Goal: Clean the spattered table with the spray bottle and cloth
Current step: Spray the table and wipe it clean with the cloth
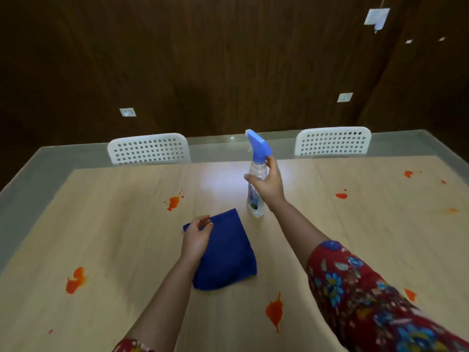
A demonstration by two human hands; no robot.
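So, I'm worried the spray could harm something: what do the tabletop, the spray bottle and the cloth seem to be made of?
Table: pale wood-grain top, probably laminate or veneer; smooth, with a soft glare from the light.
Spray bottle: clear glossy plastic, see-through body, opaque blue top.
Cloth: dark blue, matt, soft-looking fabric, perhaps microfibre; it lies folded.

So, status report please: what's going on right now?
Left hand on folded blue cloth, grip unclear. Right hand open at spray bottle. Orange spatters unwiped. Nothing blocking.
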